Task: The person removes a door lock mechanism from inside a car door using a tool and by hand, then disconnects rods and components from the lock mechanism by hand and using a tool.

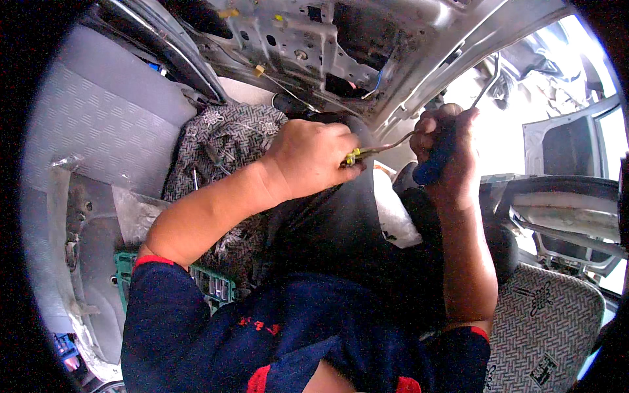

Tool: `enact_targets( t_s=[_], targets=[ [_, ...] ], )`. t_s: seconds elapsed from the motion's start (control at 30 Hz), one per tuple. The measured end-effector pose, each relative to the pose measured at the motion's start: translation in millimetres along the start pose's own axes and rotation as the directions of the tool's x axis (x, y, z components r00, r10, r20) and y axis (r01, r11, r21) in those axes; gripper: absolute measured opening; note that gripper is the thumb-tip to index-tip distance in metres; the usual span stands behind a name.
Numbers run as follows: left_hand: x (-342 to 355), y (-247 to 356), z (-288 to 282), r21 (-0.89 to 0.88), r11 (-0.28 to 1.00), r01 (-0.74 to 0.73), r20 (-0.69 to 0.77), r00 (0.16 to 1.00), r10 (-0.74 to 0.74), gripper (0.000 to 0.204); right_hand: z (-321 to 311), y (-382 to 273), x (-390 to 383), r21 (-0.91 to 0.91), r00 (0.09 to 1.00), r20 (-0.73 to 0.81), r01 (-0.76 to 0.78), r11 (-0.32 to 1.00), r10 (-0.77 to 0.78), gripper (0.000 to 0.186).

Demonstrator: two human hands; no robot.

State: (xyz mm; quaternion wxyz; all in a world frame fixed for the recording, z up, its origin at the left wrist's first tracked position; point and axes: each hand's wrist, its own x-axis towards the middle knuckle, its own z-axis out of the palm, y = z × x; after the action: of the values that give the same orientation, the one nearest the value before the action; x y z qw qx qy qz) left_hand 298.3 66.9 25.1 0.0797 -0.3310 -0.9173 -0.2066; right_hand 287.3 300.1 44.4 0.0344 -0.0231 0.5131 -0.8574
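My left hand is closed on a small yellow fitting at the end of a thin bent metal rod, just above my lap. The rod runs to my right hand, which is wrapped round a blue-handled tool. A bent metal shaft rises from beside the right thumb toward the upper right; whether it belongs to the tool I cannot tell. Above both hands is a bare metal vehicle panel with openings, small yellow clips and a thin rod hanging along it.
Grey seat upholstery is on the left, beside patterned fabric. A green case of sockets lies partly behind my left arm. A patterned cushion sits at lower right, below a vehicle door frame.
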Motion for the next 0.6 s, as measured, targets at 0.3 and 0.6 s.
enact_targets(
  t_s=[0.3, 0.6],
  targets=[
    [-1.3, 1.3, 4.9, 0.047, 0.994, -0.094, 0.039, 0.995, 0.092, 0.031, -2.9, 0.1, 13.1, -0.016, 0.997, 0.058, -0.058, 0.998, 0.059, 0.047],
    [2.7, 4.2, -5.4, -0.038, 0.996, 0.076, 0.017, 0.997, -0.076, 0.032, 3.0, -3.9, 13.1, -0.079, 0.999, -0.033, 0.026, 0.997, -0.029, 0.051]
  ],
)
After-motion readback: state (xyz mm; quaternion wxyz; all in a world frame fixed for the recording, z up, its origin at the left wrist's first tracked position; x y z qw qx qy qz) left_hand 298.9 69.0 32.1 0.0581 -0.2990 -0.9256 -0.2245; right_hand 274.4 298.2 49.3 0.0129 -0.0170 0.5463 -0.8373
